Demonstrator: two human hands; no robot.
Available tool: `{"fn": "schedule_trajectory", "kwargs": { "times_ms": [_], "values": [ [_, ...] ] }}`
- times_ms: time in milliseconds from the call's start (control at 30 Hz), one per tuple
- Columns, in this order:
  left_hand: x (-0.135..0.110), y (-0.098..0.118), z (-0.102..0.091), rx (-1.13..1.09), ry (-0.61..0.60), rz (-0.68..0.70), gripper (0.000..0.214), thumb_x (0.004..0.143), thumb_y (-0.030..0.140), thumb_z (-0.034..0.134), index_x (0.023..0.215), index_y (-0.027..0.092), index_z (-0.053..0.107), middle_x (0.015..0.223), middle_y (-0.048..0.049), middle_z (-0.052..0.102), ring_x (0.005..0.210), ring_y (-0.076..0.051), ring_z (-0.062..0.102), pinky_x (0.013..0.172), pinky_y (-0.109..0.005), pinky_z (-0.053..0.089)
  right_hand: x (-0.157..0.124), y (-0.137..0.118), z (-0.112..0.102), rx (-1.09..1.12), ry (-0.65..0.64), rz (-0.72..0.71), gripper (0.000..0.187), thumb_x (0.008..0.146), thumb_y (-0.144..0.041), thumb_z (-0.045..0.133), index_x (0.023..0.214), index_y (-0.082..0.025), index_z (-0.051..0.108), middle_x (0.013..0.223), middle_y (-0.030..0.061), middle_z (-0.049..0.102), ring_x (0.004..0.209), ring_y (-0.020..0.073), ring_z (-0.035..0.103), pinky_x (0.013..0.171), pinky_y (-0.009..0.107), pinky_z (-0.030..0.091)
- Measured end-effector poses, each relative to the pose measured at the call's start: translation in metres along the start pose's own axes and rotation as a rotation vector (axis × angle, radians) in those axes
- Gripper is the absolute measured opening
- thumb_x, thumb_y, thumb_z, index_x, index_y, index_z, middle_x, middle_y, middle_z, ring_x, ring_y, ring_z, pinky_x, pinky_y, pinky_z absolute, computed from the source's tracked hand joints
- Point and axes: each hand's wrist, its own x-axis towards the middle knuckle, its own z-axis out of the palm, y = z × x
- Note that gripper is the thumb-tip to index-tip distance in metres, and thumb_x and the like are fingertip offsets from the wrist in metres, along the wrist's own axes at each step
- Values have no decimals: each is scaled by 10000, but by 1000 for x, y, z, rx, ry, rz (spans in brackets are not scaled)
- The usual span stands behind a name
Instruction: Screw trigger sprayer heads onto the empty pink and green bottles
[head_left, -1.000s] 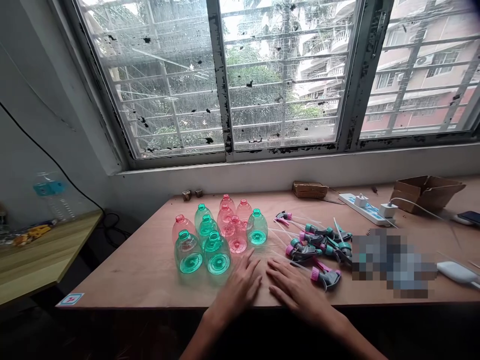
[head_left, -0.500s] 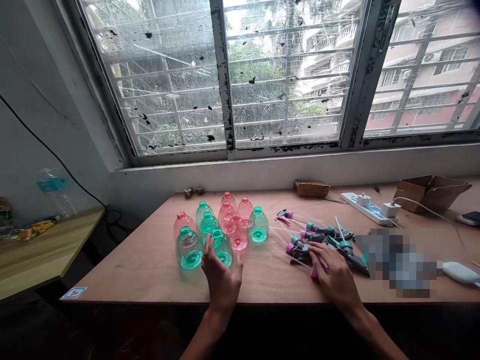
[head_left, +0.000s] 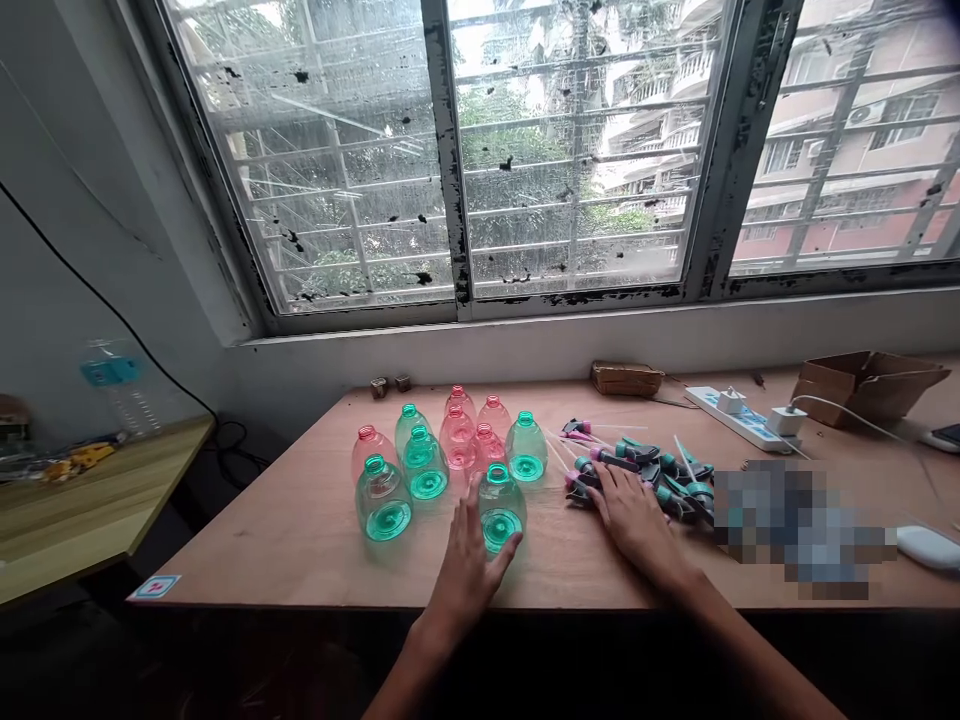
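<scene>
My left hand is at the front left side of a green clear bottle. Its fingers lie along the bottle's left side and the thumb stretches apart across the lower front; it does not close round it. Other green bottles and pink bottles, all upright without caps, stand behind and to the left. My right hand rests with fingers spread on a heap of trigger spray heads in black, teal and pink with thin clear tubes. Its palm and fingers cover part of the heap.
Behind the heap lie a brown block-like package, a white power strip with plugs, and an open cardboard box. A white computer mouse and a blurred patch are at right. A square marker sits at the table's front left corner.
The front green bottle has slid right, out from the group, along with my left hand. My right hand has moved left and slightly up over the spray heads, which have shifted and bunched.
</scene>
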Motion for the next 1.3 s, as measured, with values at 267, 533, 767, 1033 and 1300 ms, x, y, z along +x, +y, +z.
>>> {"fn": "schedule_trajectory", "kwargs": {
  "times_ms": [267, 533, 767, 1033, 1300],
  "values": [
    [-2, 2, -1, -45, -119, -36, 912, 1015, 347, 613, 1634, 301, -56, 1737, -184, 174, 1605, -345, 210, 1269, -594, 293, 45, 11, -1, -113, -55, 50, 313, 1011, -304, 688, 1298, -185, 648, 1315, 99, 680, 1091, 277, 705, 911, 492, 606],
    [-2, 1, -1, -64, -150, -50, 914, 1009, 351, 622, 1629, 293, -47, 1728, -198, 196, 1604, -346, 209, 1273, -606, 265, 60, 7, -15, 142, 43, 100, 298, 1012, -304, 685, 1285, -190, 656, 1330, 99, 675, 1114, 281, 696, 933, 501, 594],
    [-2, -3, 1, -87, -172, -31, 1068, 905, 288, 785, 1616, 273, -10, 1638, -252, 372, 1524, -380, 403, 1208, -587, 388, 31, 7, -41, 673, 254, 310, 292, 1044, -396, 582, 1222, -174, 653, 1103, 117, 757, 1031, 302, 733, 881, 476, 598],
    [-1, 7, -9, -38, -112, 76, 903, 882, 187, 787, 1577, 394, 249, 1570, -111, 395, 1489, -340, 402, 1219, -568, 367, -26, -2, -47, 1332, 387, 581, 406, 911, -593, 638, 1050, -212, 657, 837, 21, 748, 709, 234, 727, 609, 331, 598],
    [-1, 11, -9, 63, -5, 74, 949, 808, 74, 754, 1576, 400, 302, 1458, -102, 363, 1384, -371, 394, 1174, -610, 384, -36, 0, -51, 1614, 485, 775, 375, 756, -506, 838, 926, -210, 683, 673, -64, 623, 511, 100, 523, 370, 153, 387]
  ]
}}
